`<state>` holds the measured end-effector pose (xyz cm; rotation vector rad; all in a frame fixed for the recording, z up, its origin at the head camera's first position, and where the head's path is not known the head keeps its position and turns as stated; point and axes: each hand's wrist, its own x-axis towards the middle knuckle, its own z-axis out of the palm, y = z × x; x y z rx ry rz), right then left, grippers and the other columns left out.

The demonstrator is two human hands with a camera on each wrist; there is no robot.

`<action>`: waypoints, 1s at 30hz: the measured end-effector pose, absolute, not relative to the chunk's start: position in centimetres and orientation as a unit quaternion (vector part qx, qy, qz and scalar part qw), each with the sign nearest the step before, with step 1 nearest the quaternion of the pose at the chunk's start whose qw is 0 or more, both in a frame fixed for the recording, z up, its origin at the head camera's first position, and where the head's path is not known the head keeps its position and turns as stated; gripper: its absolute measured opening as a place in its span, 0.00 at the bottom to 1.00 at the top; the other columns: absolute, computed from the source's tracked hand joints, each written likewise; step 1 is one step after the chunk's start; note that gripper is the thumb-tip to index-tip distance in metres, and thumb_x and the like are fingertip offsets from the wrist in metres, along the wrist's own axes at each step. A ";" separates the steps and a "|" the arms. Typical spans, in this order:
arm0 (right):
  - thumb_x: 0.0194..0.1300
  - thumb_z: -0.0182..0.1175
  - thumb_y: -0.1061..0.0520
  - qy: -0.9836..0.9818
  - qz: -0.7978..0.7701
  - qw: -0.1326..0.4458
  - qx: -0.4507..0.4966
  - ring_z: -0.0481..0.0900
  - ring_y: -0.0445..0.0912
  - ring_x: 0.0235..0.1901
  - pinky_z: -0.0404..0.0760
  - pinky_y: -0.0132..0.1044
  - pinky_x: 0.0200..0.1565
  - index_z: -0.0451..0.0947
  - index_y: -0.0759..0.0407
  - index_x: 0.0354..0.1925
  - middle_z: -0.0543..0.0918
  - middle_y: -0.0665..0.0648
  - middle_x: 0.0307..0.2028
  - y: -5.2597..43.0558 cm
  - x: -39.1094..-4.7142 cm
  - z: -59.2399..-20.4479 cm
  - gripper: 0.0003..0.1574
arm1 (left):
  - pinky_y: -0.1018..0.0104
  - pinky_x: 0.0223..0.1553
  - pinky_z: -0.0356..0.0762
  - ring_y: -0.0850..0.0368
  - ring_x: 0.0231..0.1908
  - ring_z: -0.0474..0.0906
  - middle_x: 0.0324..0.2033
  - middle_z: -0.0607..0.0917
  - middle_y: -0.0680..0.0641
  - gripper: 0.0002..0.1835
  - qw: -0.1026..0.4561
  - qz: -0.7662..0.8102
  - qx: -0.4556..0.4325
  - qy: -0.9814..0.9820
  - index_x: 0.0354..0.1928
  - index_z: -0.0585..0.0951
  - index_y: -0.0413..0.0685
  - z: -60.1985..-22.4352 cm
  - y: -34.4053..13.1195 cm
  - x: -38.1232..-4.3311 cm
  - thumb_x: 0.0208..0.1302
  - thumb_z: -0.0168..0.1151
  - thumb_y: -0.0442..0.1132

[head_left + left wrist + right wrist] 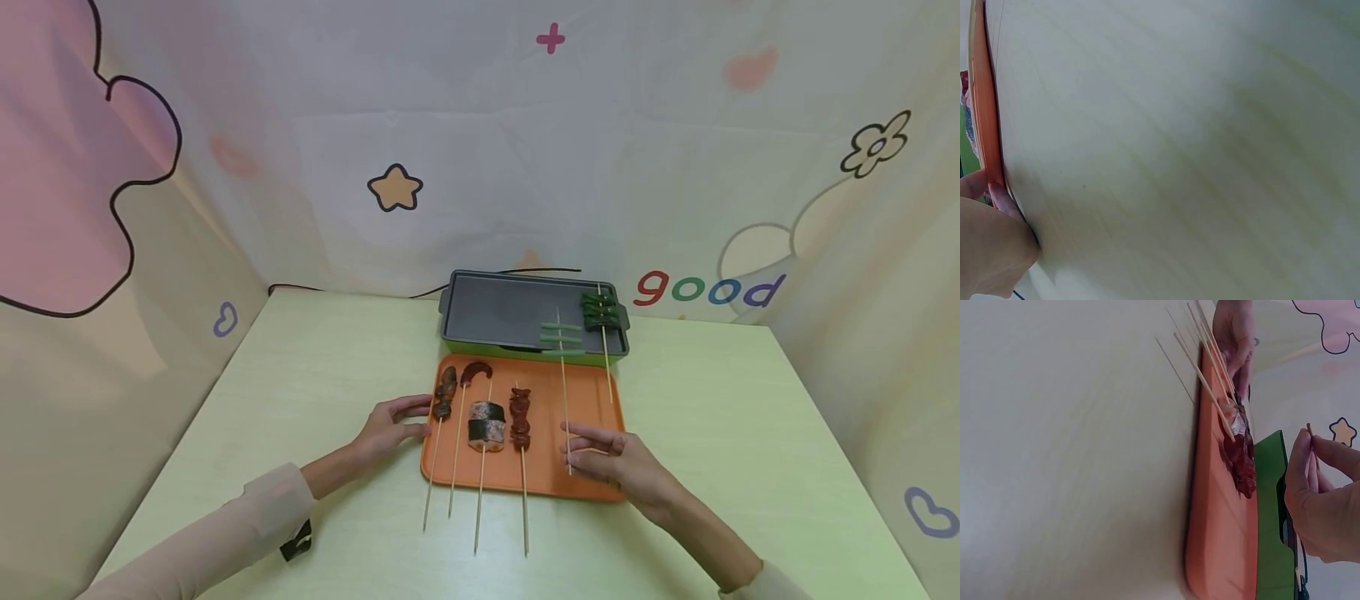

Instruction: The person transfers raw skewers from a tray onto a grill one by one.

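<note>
My right hand point(626, 471) pinches the lower end of a bamboo skewer point(564, 392) between thumb and fingers. Three pale green bean-like pieces point(561, 339) are threaded across its upper part, overlapping the griddle's front edge in the head view. My left hand point(386, 429) holds the left edge of an orange tray point(577, 479), finger and thumb on its rim in the left wrist view. On the tray lie a dark chunky skewer point(444, 396), a curled reddish-brown one point(476, 372), a seaweed-banded roll skewer point(486, 425) and a red meat skewer point(520, 417); their sticks overhang the front.
Behind the tray stands a green griddle with a dark flat plate point(495, 308). A leafy dark green skewer point(600, 311) lies at the plate's right end, its stick reaching out over the tray. A black cable point(431, 292) runs behind. Printed curtains point(480, 150) surround the pale table point(720, 433).
</note>
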<state>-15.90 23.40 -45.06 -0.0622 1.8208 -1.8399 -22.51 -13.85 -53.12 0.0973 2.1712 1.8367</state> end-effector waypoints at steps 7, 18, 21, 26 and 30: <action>0.72 0.63 0.60 0.674 -0.692 0.258 -0.006 0.87 0.38 0.48 0.83 0.35 0.57 0.56 0.71 0.76 0.85 0.47 0.45 23.2 -17.5 -44.1 0.43 | 0.79 0.49 0.78 0.39 0.65 0.77 0.61 0.82 0.32 0.29 0.147 0.635 0.034 0.757 0.68 0.74 0.33 -53.1 -13.9 -22.4 0.64 0.66 0.26; 0.73 0.60 0.63 0.679 -0.696 0.234 0.003 0.88 0.37 0.45 0.84 0.34 0.54 0.59 0.72 0.75 0.88 0.46 0.42 22.9 -20.6 -42.6 0.38 | 0.71 0.57 0.79 0.40 0.66 0.75 0.60 0.83 0.34 0.29 0.149 0.628 0.026 0.763 0.68 0.75 0.36 -52.7 -13.9 -22.3 0.64 0.67 0.28; 0.74 0.58 0.65 0.677 -0.698 0.233 0.005 0.88 0.37 0.45 0.85 0.34 0.53 0.59 0.72 0.75 0.88 0.46 0.42 22.8 -21.6 -42.3 0.37 | 0.71 0.58 0.78 0.40 0.67 0.75 0.60 0.83 0.34 0.29 0.147 0.629 0.026 0.763 0.68 0.75 0.36 -52.8 -13.9 -22.2 0.64 0.67 0.27; 0.74 0.56 0.66 0.676 -0.698 0.236 0.014 0.88 0.36 0.44 0.85 0.33 0.53 0.58 0.72 0.76 0.88 0.45 0.41 22.4 -23.0 -41.9 0.37 | 0.71 0.58 0.78 0.40 0.67 0.75 0.60 0.84 0.34 0.29 0.147 0.631 0.024 0.762 0.68 0.75 0.36 -52.8 -13.9 -22.2 0.64 0.67 0.27; 0.74 0.57 0.66 0.670 -0.703 0.236 0.020 0.88 0.37 0.44 0.85 0.33 0.52 0.56 0.74 0.75 0.89 0.45 0.40 22.2 -24.0 -41.8 0.38 | 0.72 0.56 0.79 0.40 0.67 0.75 0.60 0.83 0.34 0.29 0.147 0.634 0.026 0.759 0.68 0.75 0.36 -52.7 -13.9 -22.2 0.64 0.67 0.27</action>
